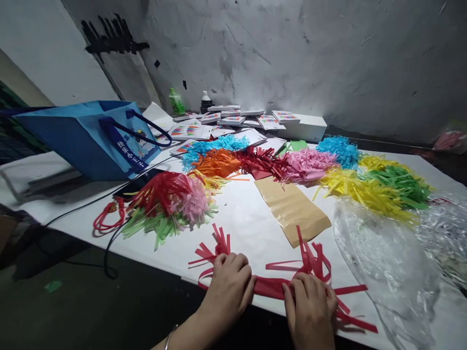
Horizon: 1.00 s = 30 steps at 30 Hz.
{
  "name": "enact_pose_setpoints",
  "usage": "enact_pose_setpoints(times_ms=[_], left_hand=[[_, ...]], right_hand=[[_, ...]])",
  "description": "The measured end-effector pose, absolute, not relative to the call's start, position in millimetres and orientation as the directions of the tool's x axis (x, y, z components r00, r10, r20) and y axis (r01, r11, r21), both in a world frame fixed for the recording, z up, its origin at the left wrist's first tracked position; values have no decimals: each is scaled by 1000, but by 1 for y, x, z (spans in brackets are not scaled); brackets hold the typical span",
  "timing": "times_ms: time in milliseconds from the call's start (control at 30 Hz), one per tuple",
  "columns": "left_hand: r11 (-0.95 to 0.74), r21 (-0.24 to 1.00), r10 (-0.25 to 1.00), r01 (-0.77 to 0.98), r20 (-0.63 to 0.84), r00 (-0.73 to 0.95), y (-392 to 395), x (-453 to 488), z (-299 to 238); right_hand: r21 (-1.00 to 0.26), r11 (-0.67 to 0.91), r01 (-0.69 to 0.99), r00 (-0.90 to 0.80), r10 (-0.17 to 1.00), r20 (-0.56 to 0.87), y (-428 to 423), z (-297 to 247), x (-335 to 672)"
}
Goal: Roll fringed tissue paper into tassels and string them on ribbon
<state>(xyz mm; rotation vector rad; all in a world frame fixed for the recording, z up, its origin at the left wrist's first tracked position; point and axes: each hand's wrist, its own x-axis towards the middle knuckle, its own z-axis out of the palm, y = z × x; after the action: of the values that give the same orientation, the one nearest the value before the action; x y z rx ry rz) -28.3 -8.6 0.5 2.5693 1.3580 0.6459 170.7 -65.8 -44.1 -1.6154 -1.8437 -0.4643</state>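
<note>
Both my hands rest at the near edge of the white-covered table [251, 221], pressed down on a piece of red fringed paper [272, 286]. My left hand [229, 287] has its fingers curled over the left end of the red strip. On the right end lies my right hand [310, 308], fingers bent and pinching the paper. Red fringe strands stick out above and to both sides of the hands. A bracelet shows on my left wrist.
A brown paper envelope [292, 209] lies just beyond the hands. Piles of fringed paper in several colours [306, 165] cross the table. Clear plastic bags [386, 262] lie right. A blue bag [91, 138], a phone with cables and small boxes [233, 119] sit farther back.
</note>
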Motion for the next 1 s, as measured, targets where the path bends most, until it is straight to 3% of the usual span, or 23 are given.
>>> enact_pose_setpoints(times_ms=[100, 167, 300, 367, 533, 667, 800, 900, 1000], left_hand=[[-560, 299, 821, 773, 328, 467, -6, -23, -4], [-647, 303, 753, 700, 397, 525, -6, -24, -7], [-855, 268, 519, 444, 455, 724, -9, -35, -14], [-887, 261, 462, 381, 482, 744, -12, -40, -16], [-835, 400, 546, 378, 513, 663, -18, -43, -16], [-723, 494, 685, 483, 417, 598, -24, -38, -8], [-631, 487, 775, 604, 372, 510, -24, -30, -3], [-678, 416, 735, 606, 401, 547, -19, -27, -4], [-822, 335, 568, 460, 443, 694, -15, -30, -5]], right_hand=[[-93, 370, 924, -212, 700, 682, -63, -42, 172], [-89, 509, 856, -325, 665, 673, -65, -38, 175], [-91, 574, 814, -372, 636, 676, -73, -32, 183], [-77, 592, 802, -388, 616, 686, -78, -34, 188], [-224, 573, 789, -329, 701, 632, -86, -39, 192], [-350, 405, 845, -137, 796, 590, -85, -39, 181], [-298, 263, 918, -36, 803, 595, -80, -39, 171], [-252, 341, 906, -107, 759, 642, -77, -34, 172], [-234, 522, 820, -254, 700, 668, -77, -28, 178]])
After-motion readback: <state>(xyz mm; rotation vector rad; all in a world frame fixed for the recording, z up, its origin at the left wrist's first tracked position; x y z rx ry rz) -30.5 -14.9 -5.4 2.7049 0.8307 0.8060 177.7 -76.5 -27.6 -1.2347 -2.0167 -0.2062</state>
